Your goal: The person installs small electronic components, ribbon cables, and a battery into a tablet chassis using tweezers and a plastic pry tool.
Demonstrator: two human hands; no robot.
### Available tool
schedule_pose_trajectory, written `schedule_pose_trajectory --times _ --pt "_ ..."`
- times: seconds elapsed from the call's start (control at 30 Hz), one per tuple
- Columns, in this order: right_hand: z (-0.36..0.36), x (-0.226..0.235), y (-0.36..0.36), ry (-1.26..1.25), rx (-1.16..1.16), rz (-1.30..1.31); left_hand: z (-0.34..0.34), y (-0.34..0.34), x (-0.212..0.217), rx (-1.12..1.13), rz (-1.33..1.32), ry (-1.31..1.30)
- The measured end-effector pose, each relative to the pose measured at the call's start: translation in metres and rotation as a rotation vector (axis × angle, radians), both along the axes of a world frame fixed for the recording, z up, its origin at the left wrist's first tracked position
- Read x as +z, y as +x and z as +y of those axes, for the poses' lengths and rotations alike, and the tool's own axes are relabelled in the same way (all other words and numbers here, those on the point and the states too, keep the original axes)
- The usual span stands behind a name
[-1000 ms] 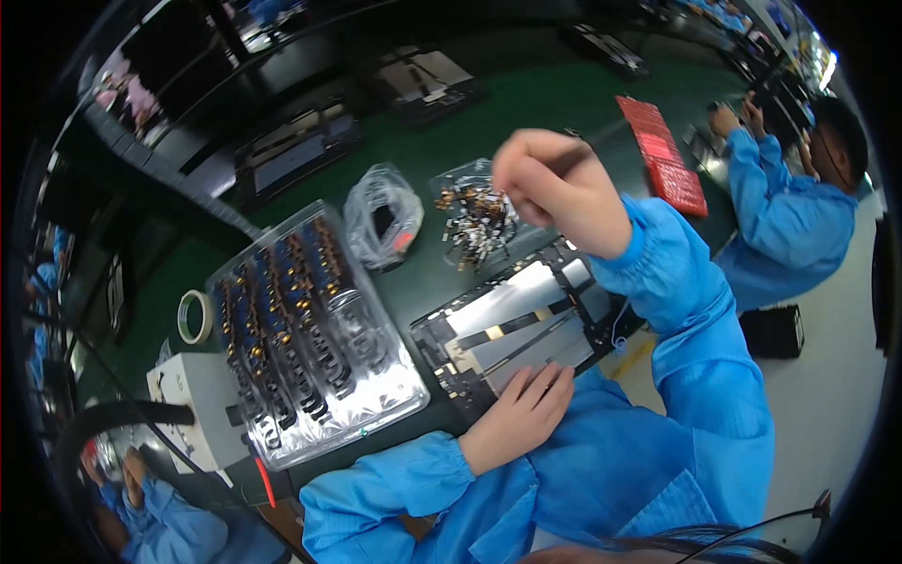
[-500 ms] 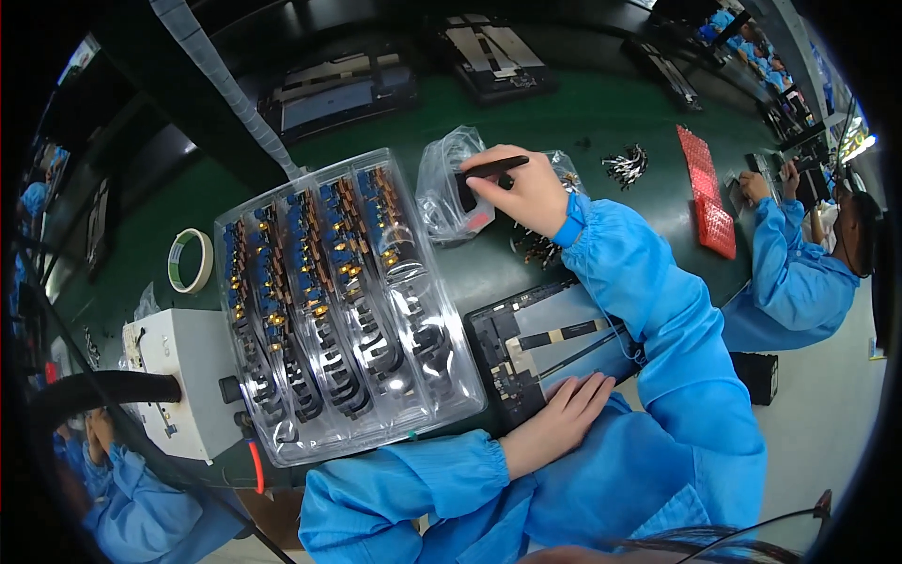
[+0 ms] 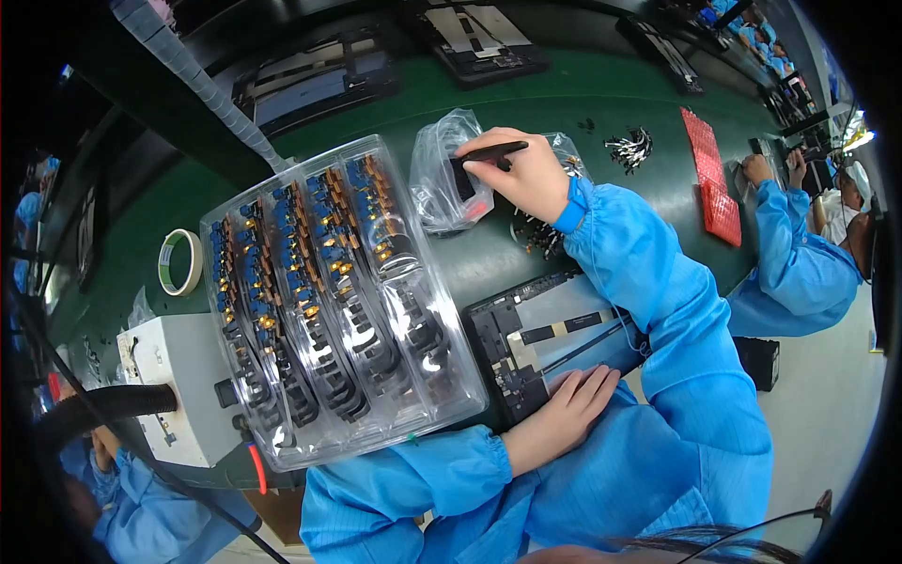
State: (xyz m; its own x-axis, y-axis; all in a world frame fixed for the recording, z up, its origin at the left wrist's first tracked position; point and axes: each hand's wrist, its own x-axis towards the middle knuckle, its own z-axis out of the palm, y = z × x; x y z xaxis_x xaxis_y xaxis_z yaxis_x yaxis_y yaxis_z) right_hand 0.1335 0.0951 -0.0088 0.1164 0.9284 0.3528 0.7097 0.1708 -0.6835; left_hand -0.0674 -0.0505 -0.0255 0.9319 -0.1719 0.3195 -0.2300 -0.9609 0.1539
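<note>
My right hand (image 3: pixel 526 169) is closed round a slim black tool (image 3: pixel 498 151), pen-shaped, its exact kind not clear. It is at the opening of a clear plastic bag (image 3: pixel 437 179), which has dark content and a red patch low on its side. The fingers hide the tool's working end. My left hand (image 3: pixel 564 418) lies with fingers stretched out on the near edge of an opened tablet (image 3: pixel 512 352). Circuit boards and flat cables show inside the tablet. Left of it, a clear tray (image 3: pixel 451 367) carries rows of blue, copper and black flex cables (image 3: pixel 305 244).
A tape roll (image 3: pixel 180 262) and a white box with a black hose (image 3: pixel 178 376) stand left of the tray. Small wired parts (image 3: pixel 629 148) and red bubble wrap (image 3: pixel 705 169) lie right. More opened tablets (image 3: pixel 474 42) lie at the back. A co-worker (image 3: pixel 789 273) sits at right.
The view has shifted slightly. My right hand stays at the bag with the black tool, tilted a little differently. My left hand has stayed on the tablet.
</note>
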Motion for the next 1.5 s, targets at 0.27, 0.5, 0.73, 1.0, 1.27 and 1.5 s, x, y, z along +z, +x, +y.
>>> schedule_pose_trajectory --times 0.27,0.5,0.73,1.0,1.27,1.5 --pt "-0.012 0.024 0.004 0.086 -0.068 0.092 -0.001 0.005 0.002 0.015 -0.052 0.015" --pt "-0.069 0.082 0.002 0.067 0.033 0.316 -0.007 0.004 0.017 0.032 0.069 -0.526" --pt "-0.15 0.126 -0.006 0.148 0.465 0.114 0.018 -0.002 0.076 0.19 -0.275 -2.699" --pt "-0.165 0.11 -0.031 0.127 0.592 0.03 0.034 0.027 0.068 -0.375 -0.62 -2.892" --pt "-0.181 0.108 -0.034 0.058 0.513 0.026 0.021 0.025 0.062 -0.638 -0.652 -2.95" --pt "-0.183 0.107 -0.036 0.017 0.551 0.02 0.02 0.023 0.062 -0.645 -0.676 -2.925"
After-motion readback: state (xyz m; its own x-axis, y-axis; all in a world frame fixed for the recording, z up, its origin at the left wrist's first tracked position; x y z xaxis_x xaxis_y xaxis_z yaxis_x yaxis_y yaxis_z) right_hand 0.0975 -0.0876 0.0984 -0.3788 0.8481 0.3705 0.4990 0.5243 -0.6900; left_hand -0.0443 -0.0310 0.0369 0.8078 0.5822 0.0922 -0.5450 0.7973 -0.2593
